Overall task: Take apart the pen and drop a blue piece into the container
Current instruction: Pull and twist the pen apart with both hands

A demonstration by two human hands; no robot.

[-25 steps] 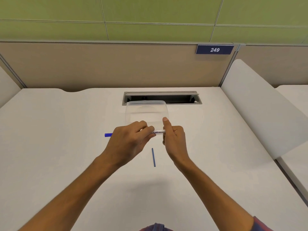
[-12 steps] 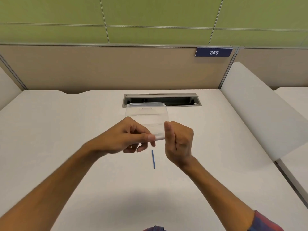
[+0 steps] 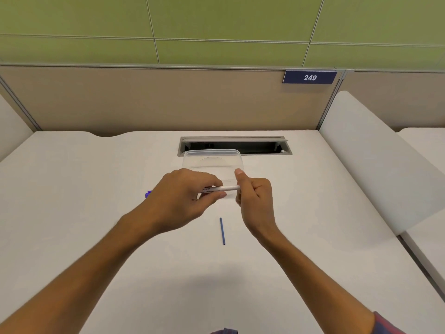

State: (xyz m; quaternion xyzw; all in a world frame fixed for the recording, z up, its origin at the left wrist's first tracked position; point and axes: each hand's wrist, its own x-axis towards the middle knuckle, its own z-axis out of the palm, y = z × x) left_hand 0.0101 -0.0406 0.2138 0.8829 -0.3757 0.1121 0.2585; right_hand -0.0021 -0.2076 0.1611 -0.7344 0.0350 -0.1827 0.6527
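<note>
Clear container [image 3: 213, 162] sits just beyond both hands, its open top unobstructed. Cable slot [image 3: 234, 145] lies right behind it, partition wall [image 3: 168, 102] blocks the far edge. Thin blue rod [image 3: 222, 231] lies between the forearms; white desk [image 3: 72, 189] bare either side

container [image 3: 192, 158]: clear plastic | pen [image 3: 227, 188]: glossy white, maybe plastic | desk [image 3: 72, 189]: matt white

White pen [image 3: 224, 188], blue stick [image 3: 222, 231], clear container [image 3: 212, 157], white desk [image 3: 96, 189].
</note>
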